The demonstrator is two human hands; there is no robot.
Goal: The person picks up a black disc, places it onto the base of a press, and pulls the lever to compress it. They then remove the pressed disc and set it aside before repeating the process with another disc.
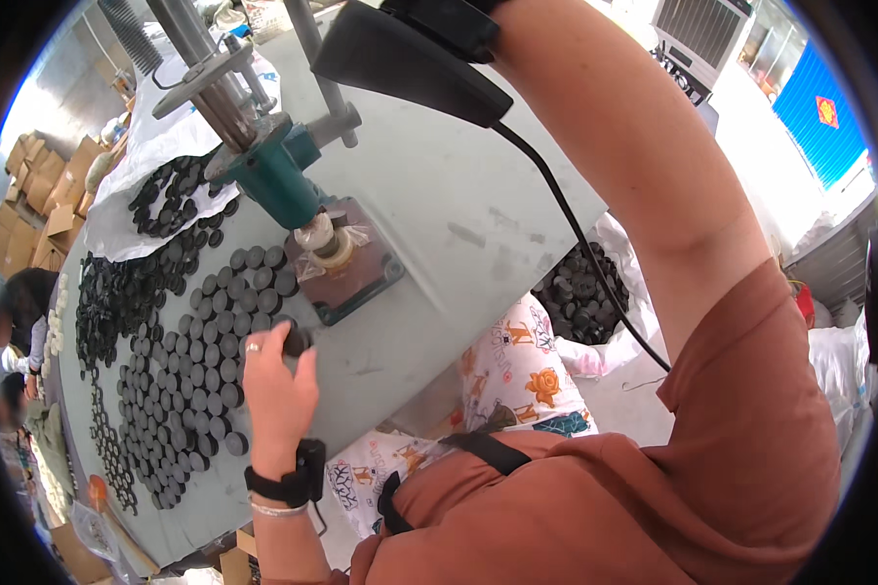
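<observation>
Small black disc (298, 339) pinched in left hand (275, 380) fingertips, just below the press base (346, 273) on grey table (439, 195); looks light, rigid, best gripped by rim. Rows of black discs (195, 361) lie beside. Right hand out of frame, arm raised, grip unknown

Small round black disc (297, 340), flat and dark, pinched at the tips of the left hand (275, 382), just above the grey table (439, 224). Right beside the brown base plate of the green press (346, 273). Many more black discs (200, 351) like it lying flat in rows on the table, just left of the hand.
</observation>
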